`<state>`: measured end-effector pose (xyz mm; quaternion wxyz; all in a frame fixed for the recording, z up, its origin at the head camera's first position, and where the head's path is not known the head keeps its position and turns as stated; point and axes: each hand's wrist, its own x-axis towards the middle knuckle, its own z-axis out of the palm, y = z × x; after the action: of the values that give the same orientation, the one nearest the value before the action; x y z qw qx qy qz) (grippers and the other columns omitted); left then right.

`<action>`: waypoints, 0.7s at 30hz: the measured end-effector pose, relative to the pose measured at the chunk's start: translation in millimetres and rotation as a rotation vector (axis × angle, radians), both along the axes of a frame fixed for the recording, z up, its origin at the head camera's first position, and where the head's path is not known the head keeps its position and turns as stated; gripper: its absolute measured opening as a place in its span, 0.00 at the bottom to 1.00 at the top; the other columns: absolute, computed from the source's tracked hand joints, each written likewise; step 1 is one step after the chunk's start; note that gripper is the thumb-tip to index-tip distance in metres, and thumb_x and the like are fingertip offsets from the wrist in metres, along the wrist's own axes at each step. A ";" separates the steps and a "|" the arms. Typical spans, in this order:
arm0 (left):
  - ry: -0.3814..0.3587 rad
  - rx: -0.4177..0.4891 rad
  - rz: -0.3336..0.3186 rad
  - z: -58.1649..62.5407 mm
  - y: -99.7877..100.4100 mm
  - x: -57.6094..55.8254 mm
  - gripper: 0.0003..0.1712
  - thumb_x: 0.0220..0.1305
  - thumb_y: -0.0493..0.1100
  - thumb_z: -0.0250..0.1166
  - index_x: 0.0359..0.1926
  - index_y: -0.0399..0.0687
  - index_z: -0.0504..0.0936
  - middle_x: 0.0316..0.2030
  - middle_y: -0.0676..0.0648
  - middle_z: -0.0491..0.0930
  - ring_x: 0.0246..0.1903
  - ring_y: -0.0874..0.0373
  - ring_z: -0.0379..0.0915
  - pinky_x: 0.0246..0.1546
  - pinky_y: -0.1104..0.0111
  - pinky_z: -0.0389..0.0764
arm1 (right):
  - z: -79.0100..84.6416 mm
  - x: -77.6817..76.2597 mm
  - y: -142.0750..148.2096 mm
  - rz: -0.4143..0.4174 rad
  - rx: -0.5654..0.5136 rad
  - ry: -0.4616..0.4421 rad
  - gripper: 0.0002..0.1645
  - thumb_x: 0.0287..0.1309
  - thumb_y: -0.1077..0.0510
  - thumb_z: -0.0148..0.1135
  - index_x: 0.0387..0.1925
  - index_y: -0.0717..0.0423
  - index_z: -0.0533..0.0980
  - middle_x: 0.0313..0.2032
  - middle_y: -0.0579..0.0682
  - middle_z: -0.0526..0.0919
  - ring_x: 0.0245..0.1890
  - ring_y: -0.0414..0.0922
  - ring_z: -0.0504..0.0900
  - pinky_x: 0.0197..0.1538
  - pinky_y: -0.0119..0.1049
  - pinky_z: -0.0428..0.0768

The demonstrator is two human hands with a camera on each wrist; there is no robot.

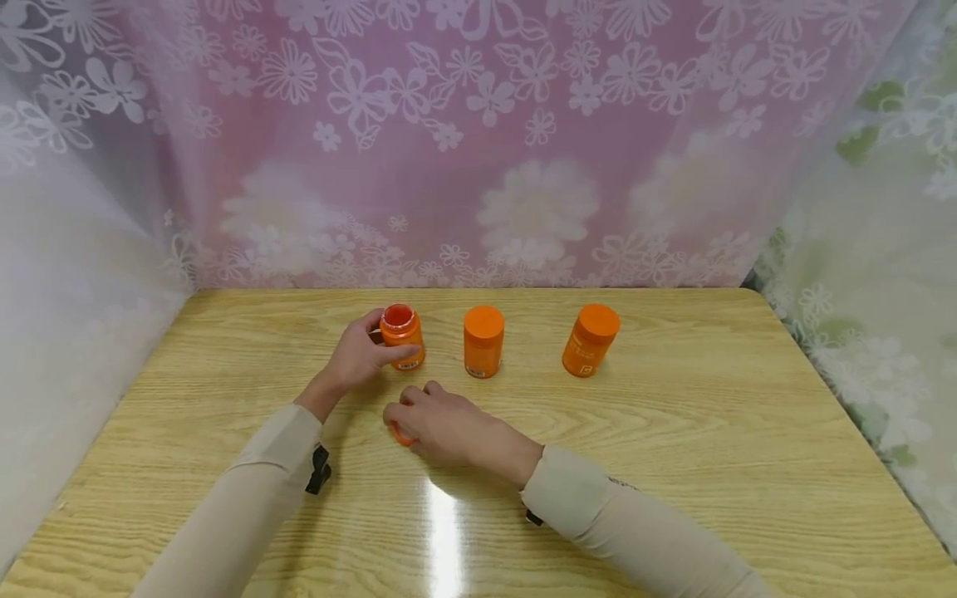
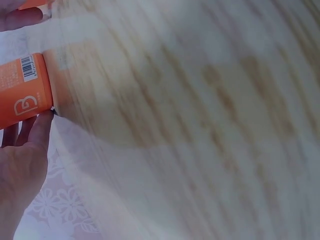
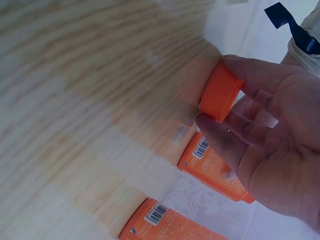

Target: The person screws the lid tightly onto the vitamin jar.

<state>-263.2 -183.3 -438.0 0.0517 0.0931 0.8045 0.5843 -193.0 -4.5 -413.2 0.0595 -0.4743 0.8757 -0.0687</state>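
An orange jar without a lid (image 1: 404, 339) stands upright on the table at the left of a row, its red inside showing from above. My left hand (image 1: 357, 353) grips it, thumb at the near side and fingers around the far side. In the left wrist view the same jar (image 2: 20, 92) shows a barcode and a letter B. Nearer to me, my right hand (image 1: 452, 428) pinches an orange lid (image 3: 220, 92) between thumb and fingers, low at the table's surface. In the head view most of the lid is hidden under the fingers.
Two more orange jars stand upright with lids on: one (image 1: 483, 342) just right of the lidless jar, another (image 1: 591, 340) farther right, marked C. They rest on a wood-grain table (image 1: 710, 432). A pink floral curtain (image 1: 463, 166) hangs behind the table's far edge.
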 end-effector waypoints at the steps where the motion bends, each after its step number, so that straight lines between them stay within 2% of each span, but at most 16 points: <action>1: 0.003 -0.002 0.000 -0.4 0.0 -0.4 0.34 0.47 0.48 0.69 0.55 0.48 0.68 0.48 0.47 0.72 0.46 0.53 0.71 0.46 0.62 0.72 | 0.2 -0.6 -0.5 0.003 0.008 0.001 0.14 0.53 0.56 0.59 0.42 0.42 0.69 0.36 0.43 0.69 0.34 0.45 0.67 0.31 0.31 0.69; 6: 0.015 -0.003 0.004 -3.5 -1.5 -1.4 0.34 0.46 0.49 0.70 0.55 0.49 0.68 0.48 0.49 0.72 0.46 0.54 0.71 0.45 0.62 0.73 | 0.9 -4.7 -2.4 0.029 0.041 0.007 0.21 0.50 0.53 0.63 0.48 0.41 0.70 0.41 0.43 0.72 0.36 0.44 0.71 0.39 0.33 0.71; 10: 0.016 0.003 0.005 -4.8 -1.3 -1.8 0.34 0.46 0.49 0.70 0.55 0.49 0.68 0.48 0.49 0.72 0.46 0.54 0.71 0.46 0.62 0.72 | 2.6 -7.7 -2.4 0.030 0.057 -0.029 0.24 0.50 0.52 0.63 0.51 0.42 0.71 0.43 0.44 0.72 0.38 0.44 0.72 0.41 0.33 0.72; 16: 0.018 0.005 -0.002 -5.6 -0.6 -1.8 0.34 0.46 0.49 0.69 0.55 0.48 0.68 0.48 0.48 0.72 0.46 0.53 0.71 0.47 0.62 0.71 | 12.7 -12.9 0.1 0.012 0.042 -0.119 0.20 0.49 0.54 0.61 0.46 0.44 0.71 0.37 0.42 0.70 0.30 0.39 0.71 0.34 0.29 0.71; 21: 0.024 0.013 -0.012 -6.9 -2.1 -1.9 0.33 0.47 0.48 0.69 0.55 0.49 0.68 0.48 0.47 0.72 0.46 0.52 0.71 0.47 0.61 0.71 | 34.7 -18.0 5.6 0.005 0.017 -0.154 0.15 0.50 0.56 0.58 0.42 0.45 0.69 0.31 0.41 0.69 0.26 0.38 0.69 0.27 0.29 0.68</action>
<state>-265.2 -185.3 -444.8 0.0449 0.1053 0.8007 0.5880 -210.9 1.1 -378.6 0.1311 -0.4694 0.8678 -0.0972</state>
